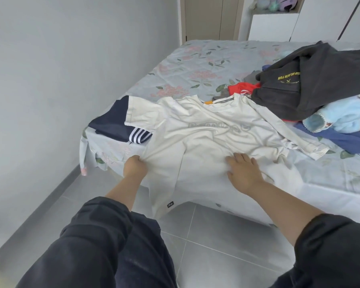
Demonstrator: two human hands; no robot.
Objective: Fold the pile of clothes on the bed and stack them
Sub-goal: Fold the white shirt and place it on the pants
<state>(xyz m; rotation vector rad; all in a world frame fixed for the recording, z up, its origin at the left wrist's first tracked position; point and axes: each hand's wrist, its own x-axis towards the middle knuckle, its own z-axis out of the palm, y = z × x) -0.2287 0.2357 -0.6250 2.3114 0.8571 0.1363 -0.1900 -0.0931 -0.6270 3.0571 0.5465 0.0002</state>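
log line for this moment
stage: cream t-shirt spread on bed | left hand: grips its edge | right hand: flat on it | done: navy garment folded | pending: clothes pile

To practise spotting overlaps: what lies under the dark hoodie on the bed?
Poking out from under the hoodie: a red garment, a pale blue fleece, a blue cloth. Whatever else lies beneath is covered.
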